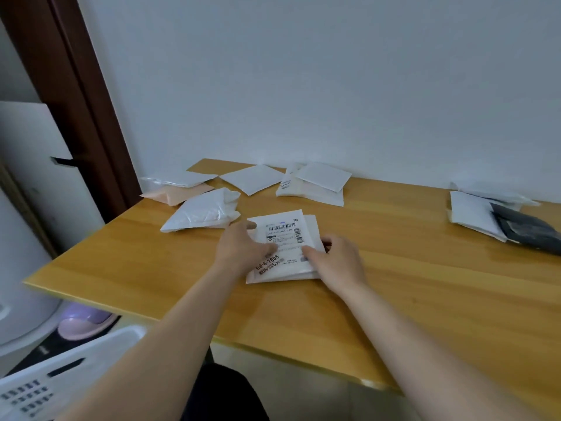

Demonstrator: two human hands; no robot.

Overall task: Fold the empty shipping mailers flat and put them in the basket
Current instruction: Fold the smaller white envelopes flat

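A white slotted basket [60, 381] stands below and left of the left forearm, its inside out of sight. On a wooden table [425, 284], the left hand [243, 247] presses its relaxed fingers on a white labelled mailer [282, 238] lying flat between both hands, layered edges showing on its right. The right hand [340, 259] rests its thumb on that edge, fingers curled alongside; whether it pinches cannot be told. Beyond the left hand lie a crumpled white mailer [203, 212] and a pink mailer [176, 192]; far right of the right hand, a black mailer [528, 229].

It seems to be a room in a home: a wooden table [394, 268] against a plain wall [303, 86], a dark door frame [76, 86], and a plastic basket [60, 375] beside it.
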